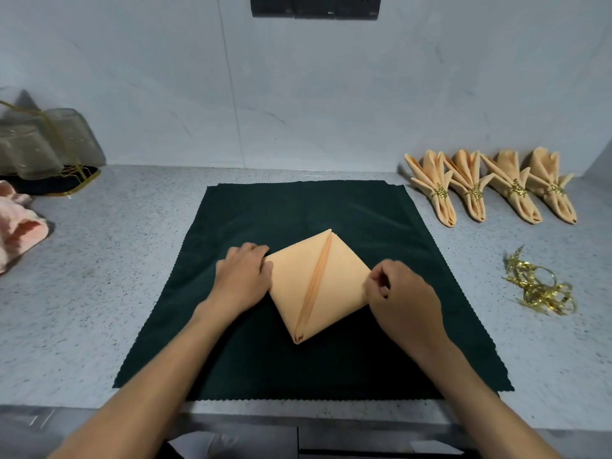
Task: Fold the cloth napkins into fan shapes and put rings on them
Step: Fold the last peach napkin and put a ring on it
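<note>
Four ringed fans (pixel 490 185) are lying upper right; mid-frame, the peach napkin (pixel 318 286) is sitting half-folded, left hand (pixel 243 279) pressing flat-fingered, right hand (pixel 402 294) pinching its corner; spare rings (pixel 539 286) are waiting right.

Upturned glasses (pixel 39 144) beside crumpled pink cloth (pixel 18 223).

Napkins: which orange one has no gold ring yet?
The flat diamond-shaped napkin on the green cloth, between both hands. The four fanned napkins at the right each wear a ring.
</note>
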Available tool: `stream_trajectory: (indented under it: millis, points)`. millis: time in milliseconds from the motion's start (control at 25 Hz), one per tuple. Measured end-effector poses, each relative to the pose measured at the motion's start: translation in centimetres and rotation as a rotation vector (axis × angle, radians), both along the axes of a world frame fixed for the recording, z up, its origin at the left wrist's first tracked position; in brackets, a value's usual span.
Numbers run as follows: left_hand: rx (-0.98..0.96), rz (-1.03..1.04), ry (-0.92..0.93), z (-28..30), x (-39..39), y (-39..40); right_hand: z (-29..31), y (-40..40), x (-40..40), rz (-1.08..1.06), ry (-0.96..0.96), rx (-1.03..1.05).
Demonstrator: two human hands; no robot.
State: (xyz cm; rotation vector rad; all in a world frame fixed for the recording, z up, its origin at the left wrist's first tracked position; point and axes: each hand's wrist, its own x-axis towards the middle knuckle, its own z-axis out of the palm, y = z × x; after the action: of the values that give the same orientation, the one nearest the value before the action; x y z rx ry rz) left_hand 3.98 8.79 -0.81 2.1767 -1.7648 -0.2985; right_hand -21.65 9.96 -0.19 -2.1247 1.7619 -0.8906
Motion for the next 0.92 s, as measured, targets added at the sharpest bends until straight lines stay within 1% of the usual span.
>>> stream_trajectory:
  millis: [80, 160, 240, 320, 360, 440, 520, 600, 760, 920]
  points:
    - [-0.038, 0.007, 0.024, 0.4, -0.2, 0.9, -0.6, 0.4, -1.2, -0.008, -0.016, 0.069]
    - [-0.066, -0.017, 0.082, 1.2, -1.2, 3.4, -0.7, -0.4, -2.0, 0.019, -0.029, 0.147]
    - [-0.056, -0.093, 0.130, 1.1, -3.1, 7.2, -0.5, -1.5, -2.3, 0.073, -0.048, 0.217]
    - [-0.045, -0.178, 0.206, 0.9, -5.2, 10.6, 0.0, -2.0, -2.0, 0.103, -0.051, 0.233]
    - [-0.056, -0.195, 0.237, 0.6, -5.9, 11.3, 0.0, -1.9, -1.8, 0.116, -0.022, 0.222]
    - [-0.090, -0.173, 0.271, 0.1, -6.6, 11.5, -0.2, -0.8, -1.2, 0.129, 0.113, 0.212]
    - [-0.098, -0.144, 0.287, -0.2, -6.6, 11.1, -0.9, 1.1, -0.5, 0.145, 0.295, 0.216]
    - [-0.099, -0.128, 0.297, -0.3, -6.4, 10.8, -1.9, 2.5, 0.1, 0.167, 0.409, 0.223]
    - [-0.155, -0.084, 0.303, -0.5, -6.3, 9.3, -2.9, 3.0, 0.6, 0.145, 0.430, 0.176]
    - [-0.118, -0.089, 0.353, -0.9, -6.3, 6.3, -3.4, 2.9, 1.1, 0.067, 0.444, 0.097]
